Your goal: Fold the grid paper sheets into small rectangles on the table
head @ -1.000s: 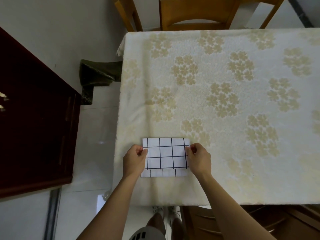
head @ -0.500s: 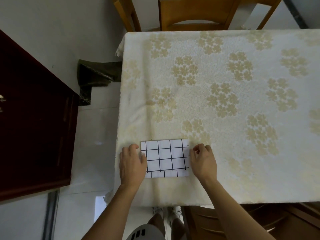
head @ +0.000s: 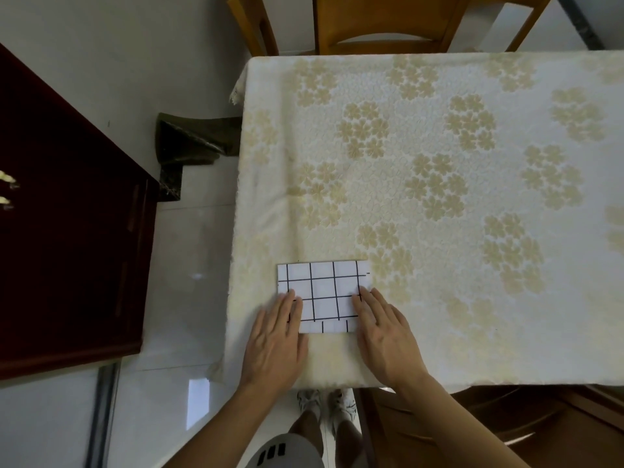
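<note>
A folded white sheet of grid paper (head: 324,292) with black lines lies flat near the table's front left corner. My left hand (head: 275,339) rests palm down on its lower left corner, fingers spread and flat. My right hand (head: 385,332) lies palm down over its lower right corner, fingers extended. Both hands press on the paper without gripping it. The paper's near corners are hidden under my fingers.
The table (head: 472,184) wears a cream cloth with a gold flower pattern. Wooden chairs (head: 388,25) stand at the far side, another chair (head: 506,430) at the near right. A dark red cabinet (head: 60,231) stands left across a strip of tiled floor.
My hands went from pinching the paper's side edges to lying flat on its near corners. The paper now lies flat on the cloth.
</note>
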